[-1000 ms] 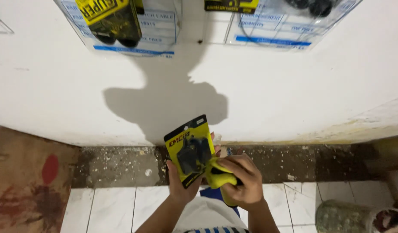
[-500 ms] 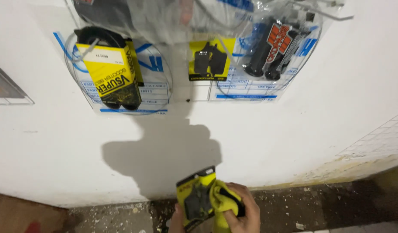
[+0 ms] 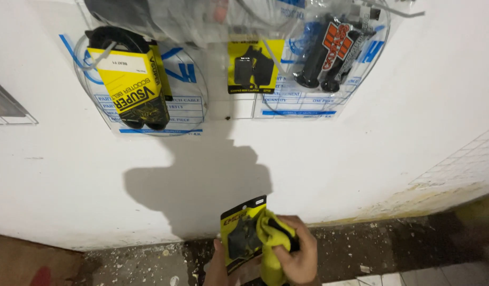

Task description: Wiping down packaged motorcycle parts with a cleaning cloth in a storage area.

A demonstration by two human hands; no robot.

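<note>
While the camera is looking at a white wall (image 3: 361, 159), both hands are working low in the view, just in front of the wall's foot. The left hand (image 3: 219, 267) is holding a yellow-and-black carded packet (image 3: 243, 233) from below, its fingers clamped on the packet's lower edge, with most of the hand cut off by the picture's bottom edge. The right hand (image 3: 296, 253) is pressing a yellow cloth (image 3: 271, 238) against the right side of the packet, its fingers curled and closed on the cloth. The packet is standing upright, tilted slightly to the right, with dark parts showing behind its clear front. A shadow (image 3: 202, 180) is falling on the wall directly above the hands. Higher up, clear bags are hanging on the wall: a black belt in a yellow sleeve (image 3: 136, 87) at the left, a yellow card with dark pads (image 3: 255, 66) in the middle, and a pair of black and blue handlebar grips (image 3: 321, 55) at the right. Below the wall, a strip of rough, crumbling floor (image 3: 149, 262) is running along its base.
</note>
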